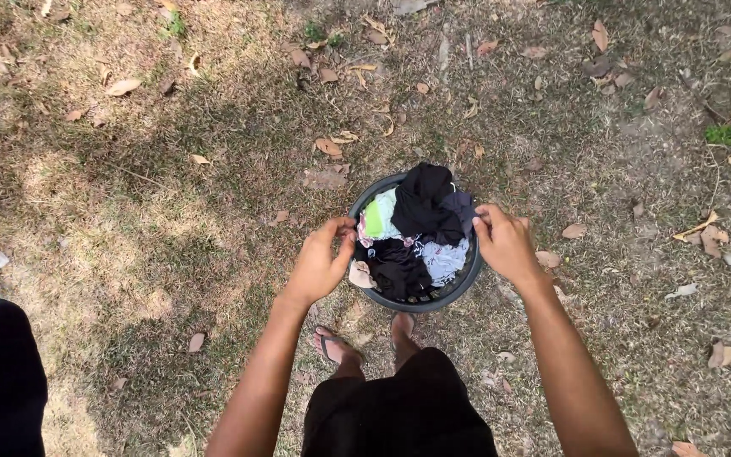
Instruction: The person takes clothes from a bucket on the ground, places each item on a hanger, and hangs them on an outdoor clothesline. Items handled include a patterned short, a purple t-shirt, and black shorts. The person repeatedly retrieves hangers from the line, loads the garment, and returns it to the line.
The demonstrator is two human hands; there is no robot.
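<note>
Both hands on rim: left hand (319,267) at 9 o'clock, right hand (505,245) at 3 o'clock, fingers closed on basket (408,300). Clothes (416,228) piled full inside; basket grounded on grass (171,195), not yet lifted.

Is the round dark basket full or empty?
Full. The round dark basket is heaped with crumpled clothes, black, green and pale, bulging above its rim between both hands.

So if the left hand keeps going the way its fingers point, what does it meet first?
Probably the clothes piled in the basket: the left hand grips the rim, fingers pointing inward towards the light green piece.
</note>
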